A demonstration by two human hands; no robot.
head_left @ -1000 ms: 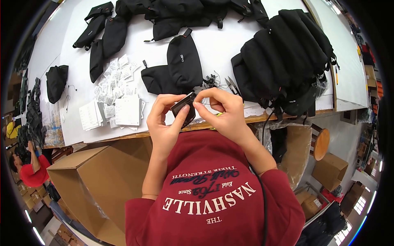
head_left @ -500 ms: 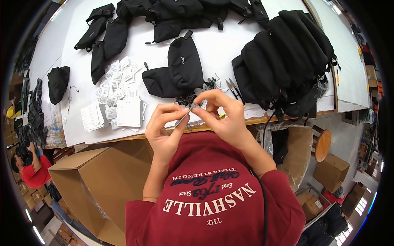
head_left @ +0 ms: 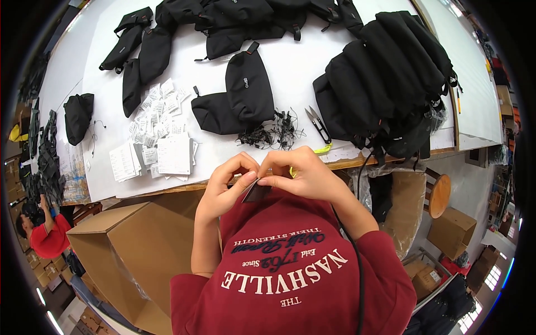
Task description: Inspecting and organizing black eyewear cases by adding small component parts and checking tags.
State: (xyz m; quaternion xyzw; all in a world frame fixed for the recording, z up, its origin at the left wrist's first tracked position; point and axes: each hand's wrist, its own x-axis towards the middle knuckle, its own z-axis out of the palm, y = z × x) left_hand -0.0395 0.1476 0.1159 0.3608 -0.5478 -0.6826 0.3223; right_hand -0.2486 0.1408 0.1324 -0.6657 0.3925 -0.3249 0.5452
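Observation:
My left hand [head_left: 228, 187] and my right hand [head_left: 306, 176] meet close to my chest, just off the table's near edge. Between their thumbs and fingertips they pinch a small dark flat tag [head_left: 256, 194], which hangs tilted below the fingers. Whether a string runs through it is hidden by the fingertips. Just beyond lies a tangle of thin black tag strings [head_left: 273, 134]. Behind that rest two black zip pouches [head_left: 245, 92], one partly over the other. Thread snips [head_left: 319, 125] lie to the right of the strings, beside something bright yellow [head_left: 322, 149].
Printed paper slips [head_left: 159, 117] lie heaped at left, with neat stacks [head_left: 174, 155] nearer. A big pile of black bags [head_left: 385, 78] fills the right; more black pouches [head_left: 240, 17] line the back. An open cardboard box [head_left: 128, 251] stands below left. A person in red [head_left: 47, 234] is far left.
Both hands have drawn back toward my chest, away from the strings, which now show more fully. The tag, formerly nearly edge-on, now shows its dark face.

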